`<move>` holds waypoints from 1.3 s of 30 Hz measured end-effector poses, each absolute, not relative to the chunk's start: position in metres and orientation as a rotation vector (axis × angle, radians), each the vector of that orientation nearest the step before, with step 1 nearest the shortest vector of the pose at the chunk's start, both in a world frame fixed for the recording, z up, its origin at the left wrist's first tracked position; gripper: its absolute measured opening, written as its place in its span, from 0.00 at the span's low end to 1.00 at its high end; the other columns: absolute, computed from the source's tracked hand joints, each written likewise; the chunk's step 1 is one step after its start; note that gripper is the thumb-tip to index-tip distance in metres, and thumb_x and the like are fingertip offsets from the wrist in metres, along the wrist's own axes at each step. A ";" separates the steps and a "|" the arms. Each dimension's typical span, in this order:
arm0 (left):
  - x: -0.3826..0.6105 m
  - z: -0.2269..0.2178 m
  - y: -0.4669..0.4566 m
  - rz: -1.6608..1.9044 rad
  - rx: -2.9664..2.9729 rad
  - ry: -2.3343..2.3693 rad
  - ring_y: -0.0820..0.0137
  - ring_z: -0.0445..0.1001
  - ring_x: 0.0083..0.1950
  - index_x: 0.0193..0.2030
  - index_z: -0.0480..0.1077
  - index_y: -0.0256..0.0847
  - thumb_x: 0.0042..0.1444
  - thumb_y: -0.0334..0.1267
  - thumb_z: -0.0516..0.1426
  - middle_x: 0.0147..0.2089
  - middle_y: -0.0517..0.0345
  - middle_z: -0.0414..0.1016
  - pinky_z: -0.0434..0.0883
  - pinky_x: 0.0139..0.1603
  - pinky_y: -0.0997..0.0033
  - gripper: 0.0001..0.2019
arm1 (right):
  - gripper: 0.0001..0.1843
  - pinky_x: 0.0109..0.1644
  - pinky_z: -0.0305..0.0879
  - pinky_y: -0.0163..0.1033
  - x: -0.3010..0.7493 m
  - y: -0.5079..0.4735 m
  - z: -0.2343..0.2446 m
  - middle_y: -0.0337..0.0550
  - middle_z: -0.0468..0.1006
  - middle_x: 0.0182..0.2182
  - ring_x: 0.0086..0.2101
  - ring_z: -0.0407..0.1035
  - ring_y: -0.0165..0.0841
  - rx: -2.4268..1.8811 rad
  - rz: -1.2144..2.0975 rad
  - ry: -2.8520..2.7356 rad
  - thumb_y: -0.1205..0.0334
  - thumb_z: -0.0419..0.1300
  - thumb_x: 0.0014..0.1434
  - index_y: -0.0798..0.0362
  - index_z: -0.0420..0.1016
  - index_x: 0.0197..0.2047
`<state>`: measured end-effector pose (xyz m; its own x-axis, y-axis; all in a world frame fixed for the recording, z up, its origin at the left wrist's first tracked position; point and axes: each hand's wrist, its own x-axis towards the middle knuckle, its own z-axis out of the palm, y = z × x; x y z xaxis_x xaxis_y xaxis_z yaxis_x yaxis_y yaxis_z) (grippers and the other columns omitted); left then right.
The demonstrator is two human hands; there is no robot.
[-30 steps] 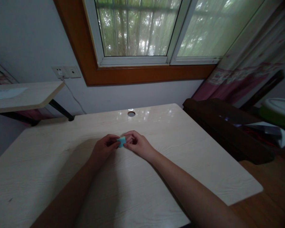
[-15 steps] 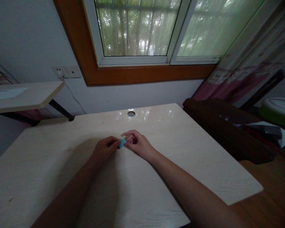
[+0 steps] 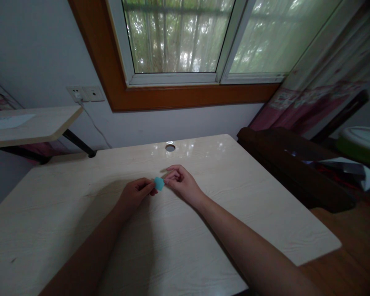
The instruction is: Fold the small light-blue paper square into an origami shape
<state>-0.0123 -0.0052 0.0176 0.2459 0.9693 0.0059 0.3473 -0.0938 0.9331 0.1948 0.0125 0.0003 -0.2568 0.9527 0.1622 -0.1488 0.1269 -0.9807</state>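
Observation:
A small turquoise piece (image 3: 159, 183) is held between both my hands just above the pale wooden table (image 3: 80, 213). My left hand (image 3: 135, 194) pinches its left side with curled fingers. My right hand (image 3: 181, 183) pinches its right side, fingers bent together. What the piece is made of is too small to tell; it looks like a folded bit of paper.
A round cable hole (image 3: 170, 147) lies in the table's far edge. A second light table (image 3: 33, 123) stands at the left, under a wall socket (image 3: 85, 93). Dark wooden furniture (image 3: 296, 164) and a green-and-white lidded container (image 3: 362, 144) are at the right, below the window (image 3: 179, 37).
Both hands have shifted slightly up and away from me with the turquoise piece, which now shows more of its face between the fingertips.

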 end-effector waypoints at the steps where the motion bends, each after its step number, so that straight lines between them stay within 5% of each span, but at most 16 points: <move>1: -0.012 0.018 -0.005 0.878 1.622 1.254 0.68 0.78 0.34 0.33 0.76 0.39 0.58 0.49 0.56 0.31 0.55 0.80 0.74 0.39 0.70 0.15 | 0.23 0.38 0.66 0.36 0.194 0.012 0.001 0.38 0.77 0.33 0.32 0.71 0.28 -0.861 1.358 -1.371 0.57 0.68 0.52 0.50 0.67 0.49; 39: -0.012 0.018 -0.006 0.786 1.818 1.178 0.70 0.75 0.35 0.34 0.74 0.38 0.64 0.45 0.51 0.32 0.56 0.79 0.69 0.39 0.73 0.16 | 0.20 0.30 0.59 0.34 0.195 0.011 0.003 0.33 0.73 0.25 0.24 0.65 0.26 -0.838 1.419 -1.391 0.58 0.69 0.51 0.51 0.70 0.45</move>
<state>-0.0122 -0.0059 0.0181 0.3700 0.9264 0.0695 0.4200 -0.2335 0.8770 0.1945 0.0114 0.0028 -0.3179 0.9377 0.1405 -0.1593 0.0933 -0.9828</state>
